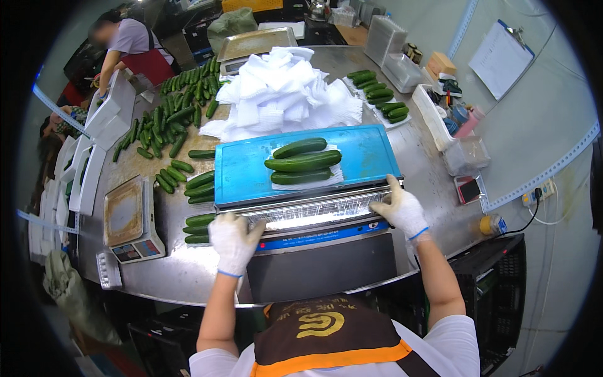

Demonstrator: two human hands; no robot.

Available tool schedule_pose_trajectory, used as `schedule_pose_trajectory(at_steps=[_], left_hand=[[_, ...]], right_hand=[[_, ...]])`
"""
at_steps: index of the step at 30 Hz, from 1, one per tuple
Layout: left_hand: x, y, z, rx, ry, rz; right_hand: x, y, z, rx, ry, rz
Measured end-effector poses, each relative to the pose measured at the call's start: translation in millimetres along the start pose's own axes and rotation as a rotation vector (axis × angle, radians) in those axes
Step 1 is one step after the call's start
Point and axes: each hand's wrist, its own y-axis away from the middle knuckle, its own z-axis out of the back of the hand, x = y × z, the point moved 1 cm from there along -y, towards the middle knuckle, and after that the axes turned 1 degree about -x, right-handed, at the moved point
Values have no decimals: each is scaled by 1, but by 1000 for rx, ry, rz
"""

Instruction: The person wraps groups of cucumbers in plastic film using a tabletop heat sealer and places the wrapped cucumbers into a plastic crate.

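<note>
Before me stands a film wrapping machine with a blue top (238,165) and a shiny roll of clear film (320,214) along its front. At the roll's left end is my left hand (234,242) in a white knit glove, thumb apart from the fingers. My right hand (403,209), gloved alike, is at the right end, with thumb by the roll and a fingertip at the top's front corner. Neither hand visibly grips anything; part of the fingers is hidden. Three cucumbers (303,161) lie side by side on a white mesh net sleeve (306,185) atop the machine.
Loose cucumbers (160,125) cover the table's left, near a weighing scale (125,212). Behind the machine rises a heap of white net sleeves (278,89). Grouped cucumbers (379,94) lie back right, near a white foam box (428,118). A co-worker (136,47) bends over a foam box (113,108).
</note>
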Motion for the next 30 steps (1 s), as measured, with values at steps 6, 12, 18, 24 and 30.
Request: schedule_pose_trajectory(at_steps=[6,12,18,24,30], left_hand=[[2,-2,-33,-23,366,168],[7,40,20,436,1639,710],[-13,-29,70,276,2550,498],[-14,-172,-16,-245,2113,469],[23,-141,-129,206,1191,615]], right_hand=[[4,7,-15,-100,-452,46],[-13,67,16,413,-1187,-268],[20,28,82,601,-1615,240],[98,-132,31,5,-1569,301],[59,-178,-68,-110,-565,136]])
